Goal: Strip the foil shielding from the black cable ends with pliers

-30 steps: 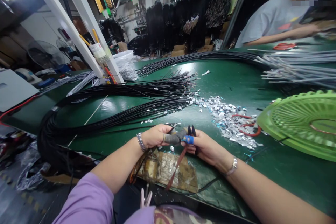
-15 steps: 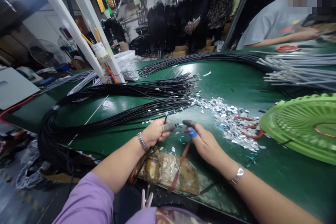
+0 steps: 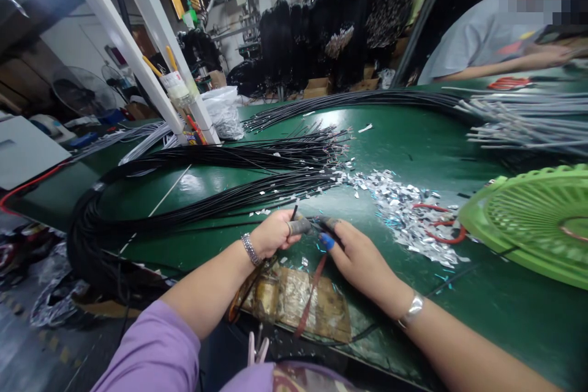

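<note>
My left hand (image 3: 278, 230) is closed round a thin black cable (image 3: 294, 213), a short piece of which sticks up above the fist. A grey cover wraps my left thumb. Just to its right, my right hand (image 3: 356, 250) is closed in a pinch, its fingertips beside the left thumb. It has a dark finger cover and blue tape on the thumb. What lies between the right fingertips is too small and hidden to make out. Behind my hands lies a bundle of black cables (image 3: 220, 199), with another black bundle (image 3: 257, 156) farther back.
Foil scraps (image 3: 404, 214) and red-handled pliers (image 3: 448, 233) lie right of my hands. A green fan cover (image 3: 528, 226) stands at the right edge. Grey cables (image 3: 514, 122) lie behind it. A taped cardboard piece (image 3: 298, 303) sits at the near edge. A person (image 3: 482, 43) works across the table.
My right hand has moved slightly left, and its fingertips have closed in against the left thumb. The left hand stays nearly in place, still gripping the cable.
</note>
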Demonstrator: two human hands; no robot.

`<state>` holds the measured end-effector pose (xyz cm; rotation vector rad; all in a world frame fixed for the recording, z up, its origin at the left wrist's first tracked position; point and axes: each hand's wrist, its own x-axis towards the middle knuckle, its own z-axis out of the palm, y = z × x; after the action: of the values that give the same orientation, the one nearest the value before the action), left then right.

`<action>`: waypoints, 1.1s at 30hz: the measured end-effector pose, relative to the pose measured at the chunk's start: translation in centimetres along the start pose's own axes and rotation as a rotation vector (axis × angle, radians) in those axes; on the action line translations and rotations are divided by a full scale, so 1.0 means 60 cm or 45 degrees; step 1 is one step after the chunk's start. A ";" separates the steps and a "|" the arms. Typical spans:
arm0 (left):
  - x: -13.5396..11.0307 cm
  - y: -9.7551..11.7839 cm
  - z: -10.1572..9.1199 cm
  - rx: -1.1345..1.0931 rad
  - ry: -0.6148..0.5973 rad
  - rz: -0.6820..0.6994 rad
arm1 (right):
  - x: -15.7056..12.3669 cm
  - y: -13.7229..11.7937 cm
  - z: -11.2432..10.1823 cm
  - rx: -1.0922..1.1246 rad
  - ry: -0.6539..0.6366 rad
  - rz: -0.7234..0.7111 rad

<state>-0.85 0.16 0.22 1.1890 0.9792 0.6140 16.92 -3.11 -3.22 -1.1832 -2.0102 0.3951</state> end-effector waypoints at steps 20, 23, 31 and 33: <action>0.007 -0.001 0.007 0.063 0.113 -0.024 | -0.002 -0.016 0.014 0.014 -0.033 0.145; 0.005 -0.004 0.011 0.148 0.144 0.047 | -0.001 -0.017 0.017 0.032 -0.025 0.158; -0.001 -0.003 0.013 0.252 0.116 0.020 | 0.003 -0.014 0.013 0.065 -0.051 0.143; -0.001 -0.001 0.009 0.199 0.064 0.006 | 0.003 -0.015 0.010 0.067 -0.050 0.117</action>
<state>-0.43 -0.14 0.22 1.3192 1.0828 0.5819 15.88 -3.33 -3.02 -1.2468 -1.9718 0.5176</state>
